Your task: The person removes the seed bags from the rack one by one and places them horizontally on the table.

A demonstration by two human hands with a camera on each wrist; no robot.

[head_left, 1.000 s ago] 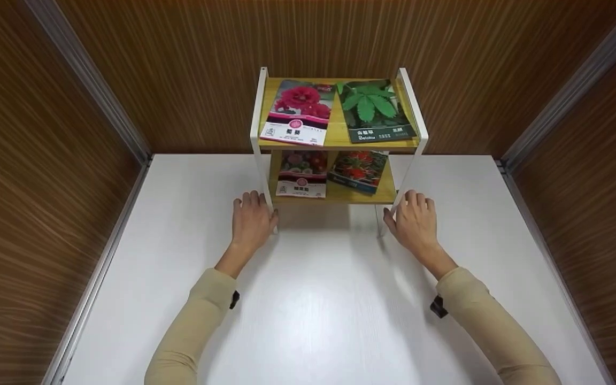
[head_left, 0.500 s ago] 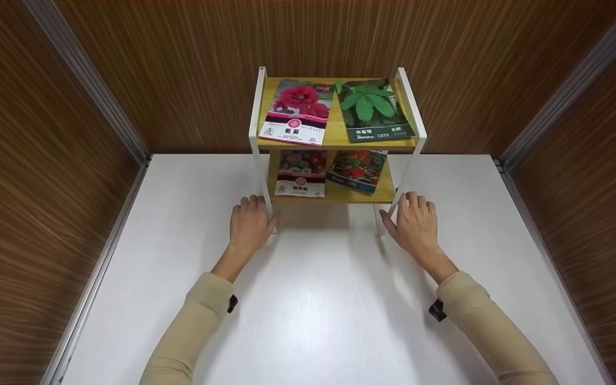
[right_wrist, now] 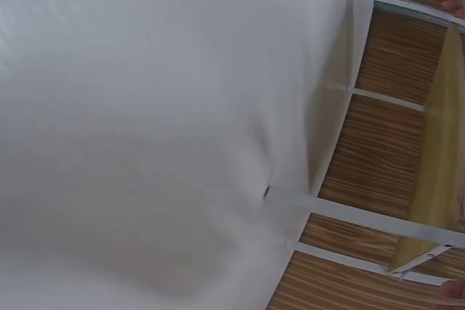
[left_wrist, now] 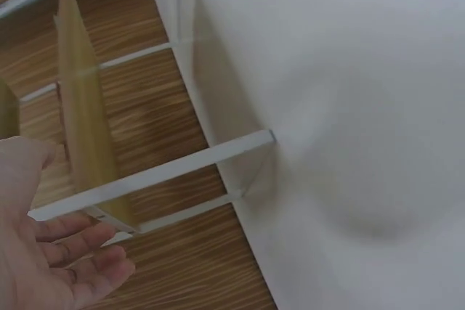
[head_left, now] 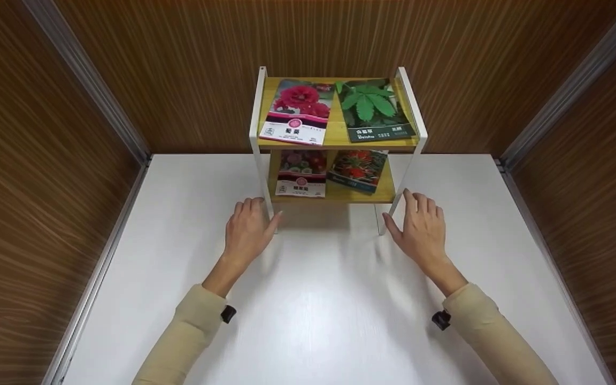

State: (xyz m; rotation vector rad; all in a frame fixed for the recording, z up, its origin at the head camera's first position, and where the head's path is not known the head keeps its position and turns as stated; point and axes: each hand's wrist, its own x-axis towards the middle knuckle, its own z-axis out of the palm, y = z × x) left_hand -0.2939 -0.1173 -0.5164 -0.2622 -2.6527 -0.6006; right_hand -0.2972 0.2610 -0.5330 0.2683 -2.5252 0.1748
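Note:
A small two-tier shelf with wooden boards (head_left: 336, 138) and a white frame (head_left: 257, 107) stands against the back wall. Up top lie a pink-flower seed packet (head_left: 302, 104) and a green-leaf seed packet (head_left: 369, 107). Below are a mixed-flower packet (head_left: 301, 176) and a tilted red-flower packet (head_left: 359, 171). My left hand (head_left: 245, 230) is beside the left front leg (left_wrist: 167, 172), thumb and fingers spread to either side of it in the left wrist view. Beside the right front leg (head_left: 400, 187), my right hand (head_left: 424, 235) has its fingers extended. Neither hand grips anything.
The shelf stands on a white tabletop (head_left: 308, 310). Wood-grain panels enclose it at the back (head_left: 201, 64), left and right, with metal rails (head_left: 102, 262) along the side edges. Black wrist devices (head_left: 441, 320) sit at both sleeve cuffs.
Both hands have loosened from the shelf's front legs and moved slightly outward and back toward the person, their thumbs spreading. The shelf and packets stay essentially where they were.

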